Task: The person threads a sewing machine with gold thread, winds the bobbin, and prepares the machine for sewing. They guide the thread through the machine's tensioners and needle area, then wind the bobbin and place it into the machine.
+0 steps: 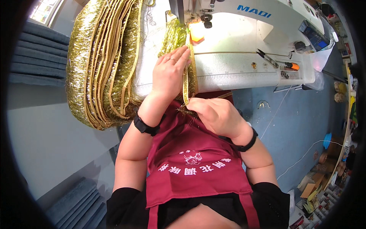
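A narrow gold braid edge (185, 86) of tinsel fringe runs from beneath the sewing machine's head (206, 17) toward my body. My left hand (170, 72) lies flat over the fringe just in front of the needle area, fingers stretched forward along the braid. Nearer to me, my right hand (219, 114) pinches the braid between thumb and fingers at the table's front edge. Shiny gold tinsel strands (173, 36) spread on the machine bed, left of the braid. The needle itself is hard to make out.
A thick folded stack of gold fringe (103, 65) fills the table's left side and hangs over its edge. Thread snips (267, 58) and an orange-handled tool (291, 66) lie at the right of the white machine table (236, 78). Blue pleated fabric (38, 53) stands far left.
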Motion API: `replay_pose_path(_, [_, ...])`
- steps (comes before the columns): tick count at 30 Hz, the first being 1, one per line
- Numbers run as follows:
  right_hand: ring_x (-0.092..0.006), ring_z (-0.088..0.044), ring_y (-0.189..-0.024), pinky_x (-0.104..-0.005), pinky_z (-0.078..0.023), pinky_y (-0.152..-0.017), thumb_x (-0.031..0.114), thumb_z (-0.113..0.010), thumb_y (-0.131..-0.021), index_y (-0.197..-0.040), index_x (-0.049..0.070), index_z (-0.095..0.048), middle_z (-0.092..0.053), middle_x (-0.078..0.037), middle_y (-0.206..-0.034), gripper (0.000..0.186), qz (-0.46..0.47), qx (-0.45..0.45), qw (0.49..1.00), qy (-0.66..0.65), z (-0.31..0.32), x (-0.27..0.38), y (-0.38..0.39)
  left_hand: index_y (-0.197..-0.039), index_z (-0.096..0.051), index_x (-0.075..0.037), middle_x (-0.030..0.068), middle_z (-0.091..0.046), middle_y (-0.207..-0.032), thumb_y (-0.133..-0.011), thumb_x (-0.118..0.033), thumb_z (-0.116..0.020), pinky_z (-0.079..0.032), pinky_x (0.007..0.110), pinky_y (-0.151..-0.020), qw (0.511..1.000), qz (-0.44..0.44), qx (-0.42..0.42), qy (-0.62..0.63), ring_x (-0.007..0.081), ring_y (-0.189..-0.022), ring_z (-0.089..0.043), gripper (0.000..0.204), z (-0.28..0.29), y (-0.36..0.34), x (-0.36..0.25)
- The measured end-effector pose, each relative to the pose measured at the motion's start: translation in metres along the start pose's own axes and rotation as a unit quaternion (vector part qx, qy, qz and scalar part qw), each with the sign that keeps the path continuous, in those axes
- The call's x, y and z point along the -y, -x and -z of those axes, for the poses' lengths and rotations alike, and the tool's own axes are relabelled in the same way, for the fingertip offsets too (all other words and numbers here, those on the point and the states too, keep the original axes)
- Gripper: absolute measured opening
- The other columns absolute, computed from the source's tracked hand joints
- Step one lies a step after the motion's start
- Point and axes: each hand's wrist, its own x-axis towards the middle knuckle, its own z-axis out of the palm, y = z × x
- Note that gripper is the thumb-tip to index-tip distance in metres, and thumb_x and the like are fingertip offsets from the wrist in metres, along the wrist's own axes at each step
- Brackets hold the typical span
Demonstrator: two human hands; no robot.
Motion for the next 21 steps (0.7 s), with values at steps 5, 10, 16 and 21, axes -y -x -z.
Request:
replay_pose_path(5, [-0.0299,-0.069,-0.105,-0.0406,-0.058,-0.088,0.002,-0.065,-0.086,-0.119,0.010,-0.061,-0.068,-0.011,-0.121,0.034,-0.020,-0.032,0.983,0.180,0.023,-0.047,0.004,-0.122,-0.070,-0.005,0.0095,-0.071,-0.124,-0.089,-0.011,-0.071,-0.052,0.039,-0.091,0.999,-0.015,-0.031,0.034,0.0265,-0.111,-0.068,0.034,0.015,0.012,-0.001])
replay_pose_path(10, [-0.0265,-0.049,-0.137,-0.0505,-0.034,-0.117,0.011,-0.066,-0.087,-0.143,0.014,-0.049,-0.052,-0.009,-0.145,0.059,-0.039,0.105,0.963,0.244,0.000,-0.068,0.008,-0.124,-0.069,-0.004,0.0109,-0.069,-0.127,-0.088,-0.009,-0.070,-0.053,0.039,-0.091,0.995,-0.034,-0.031,0.089,0.0288,-0.115,-0.067,0.036,0.027,0.025,-0.015])
replay_pose_path(16, [-0.0196,-0.054,-0.133,-0.0455,-0.037,-0.114,0.027,-0.067,-0.089,-0.135,0.016,-0.058,-0.057,-0.005,-0.141,0.048,0.033,0.006,0.945,0.324,-0.036,-0.078,0.013,-0.121,-0.071,-0.002,0.0150,-0.070,-0.127,-0.094,-0.012,-0.065,-0.052,0.043,-0.098,0.993,-0.029,0.005,0.111,0.0326,-0.120,-0.066,0.029,0.022,0.039,-0.024])
replay_pose_path(21, [-0.0185,-0.062,-0.122,-0.0418,-0.043,-0.108,0.024,-0.074,-0.085,-0.115,0.015,-0.070,-0.066,-0.003,-0.128,0.032,0.081,-0.029,0.969,0.231,-0.025,-0.082,0.022,-0.124,-0.069,-0.002,0.0143,-0.069,-0.128,-0.082,-0.009,-0.066,-0.052,0.043,-0.096,0.995,-0.041,0.019,0.087,0.0307,-0.120,-0.066,0.042,0.010,0.045,-0.026])
